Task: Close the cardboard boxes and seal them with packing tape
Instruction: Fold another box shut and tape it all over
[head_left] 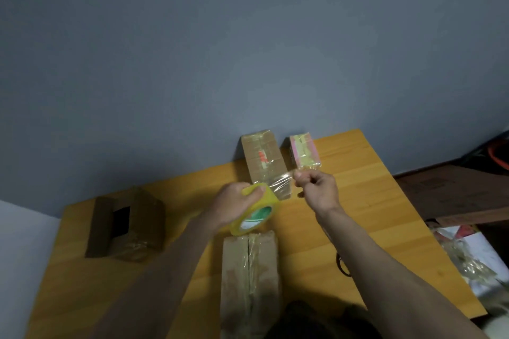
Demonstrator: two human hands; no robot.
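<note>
Clear tape (283, 179) is pulled taut between the two hands, above the table. Its free end is pinched by the curled fingers of the right hand (319, 191); the yellowish tape roll (254, 212), with a green-and-white label on its core, is gripped by the left hand (237, 205), the thumb laid over the rim. The writing on the label is too blurred to be read.

Just below the roll, a long cardboard box (249, 283) is seen lying closed on the wooden table (371, 201), glossy tape along its centre seam. Behind the stretched strip, a second brown box (265, 162) is set against the grey wall (192, 49); a red-orange mark is borne on its top, not legible. Just beside it, to the right, a smaller pink and pale yellow box (304, 153) is placed, wrapped in tape. Well apart at the left, a third brown box (126, 223) is found with a flap raised and a dark opening shown. At the far right, off the table edge, crumpled clear plastic (468, 261) is visible.
</note>
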